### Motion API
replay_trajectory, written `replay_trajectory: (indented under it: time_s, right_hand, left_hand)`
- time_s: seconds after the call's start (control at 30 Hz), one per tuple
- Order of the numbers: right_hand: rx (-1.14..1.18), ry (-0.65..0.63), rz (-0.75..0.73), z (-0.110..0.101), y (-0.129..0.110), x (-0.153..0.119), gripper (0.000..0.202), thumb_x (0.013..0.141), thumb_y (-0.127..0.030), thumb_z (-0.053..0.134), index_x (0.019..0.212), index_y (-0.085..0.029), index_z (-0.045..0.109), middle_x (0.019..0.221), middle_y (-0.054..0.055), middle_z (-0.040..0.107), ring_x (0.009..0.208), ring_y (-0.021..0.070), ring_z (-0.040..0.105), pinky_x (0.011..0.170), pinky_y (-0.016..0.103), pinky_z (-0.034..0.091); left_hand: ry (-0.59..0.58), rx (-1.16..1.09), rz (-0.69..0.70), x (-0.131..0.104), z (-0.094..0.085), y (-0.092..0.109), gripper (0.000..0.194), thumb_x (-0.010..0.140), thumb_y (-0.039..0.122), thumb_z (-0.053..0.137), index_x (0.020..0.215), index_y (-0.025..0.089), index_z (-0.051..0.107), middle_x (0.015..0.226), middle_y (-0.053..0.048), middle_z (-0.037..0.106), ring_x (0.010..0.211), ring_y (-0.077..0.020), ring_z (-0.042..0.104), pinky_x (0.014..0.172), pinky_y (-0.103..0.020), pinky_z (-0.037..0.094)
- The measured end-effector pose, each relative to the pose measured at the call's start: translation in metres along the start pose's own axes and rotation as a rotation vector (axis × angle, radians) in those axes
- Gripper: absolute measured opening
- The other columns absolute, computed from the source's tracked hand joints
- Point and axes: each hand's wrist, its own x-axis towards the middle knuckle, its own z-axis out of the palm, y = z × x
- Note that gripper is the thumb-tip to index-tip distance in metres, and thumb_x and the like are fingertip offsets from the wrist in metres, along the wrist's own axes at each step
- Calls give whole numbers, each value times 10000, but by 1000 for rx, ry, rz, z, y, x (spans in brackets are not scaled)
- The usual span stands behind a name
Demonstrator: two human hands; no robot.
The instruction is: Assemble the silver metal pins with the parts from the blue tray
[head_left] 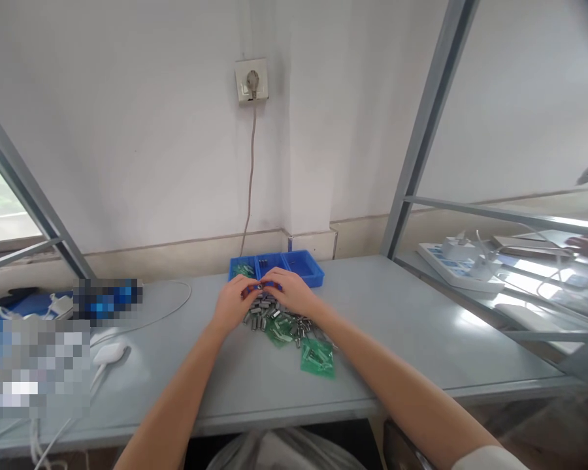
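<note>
In front of the blue tray point(316, 281), left hand point(232, 303) and right hand point(290, 293) closely pinch a small part point(259, 286), likely light, stiff and best held by its ends.

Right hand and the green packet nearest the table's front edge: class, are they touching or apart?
Apart. The head view shows loose metal pieces between the right hand and that green packet.
</note>
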Motion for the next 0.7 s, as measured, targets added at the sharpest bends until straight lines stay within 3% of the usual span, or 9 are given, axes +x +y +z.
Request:
replay_trajectory:
  time_s: [0.37,0.7]
  right_hand:
    - [78,56,65,2,-9,-1,163,769,-110,604,902,-179,667,850,34,635,713,138,553,667,262,436]
    - [246,40,237,-16,-15,6,128,790,-275,662,867,-181,701,804,22,683,679,134,572,627,254,443]
  left_hand:
    - [1,-30,6,-1,0,10,178,865,328,600,972,201,666,814,-17,609,630,-113,514,632,-243,445]
    - [43,11,-67,0,1,9,150,854,313,571,875,183,642,786,-9,646,581,-101,524,588,-237,418]
